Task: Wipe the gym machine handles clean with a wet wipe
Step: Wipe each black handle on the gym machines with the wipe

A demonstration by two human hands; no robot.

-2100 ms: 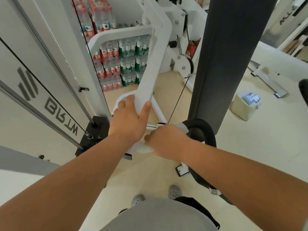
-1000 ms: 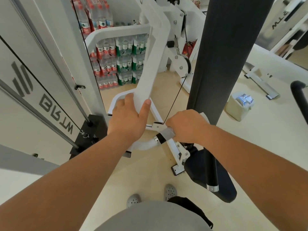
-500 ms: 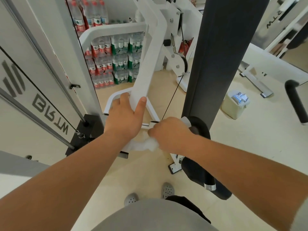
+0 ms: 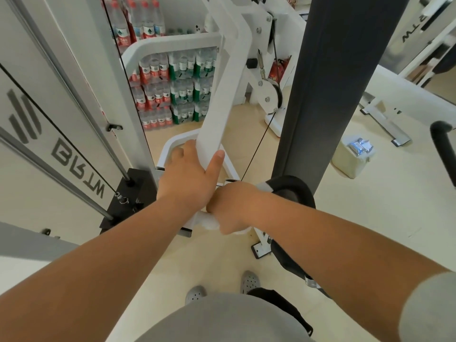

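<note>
Head view: the left hand [image 4: 190, 183] clasps the flat white metal lever arm [image 4: 217, 107]. The right hand [image 4: 234, 208] is fisted round a crumpled white wet wipe [image 4: 209, 222] at the inner end of the curved black padded handle [image 4: 293, 191]. Bunched like this, the wipe may well miss the handle's underside.

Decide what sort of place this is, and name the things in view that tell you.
Most likely a gym: a white machine arm, a cable running to a pulley, and a black padded handle all show it. Packs of bottled water are stacked behind.
</note>
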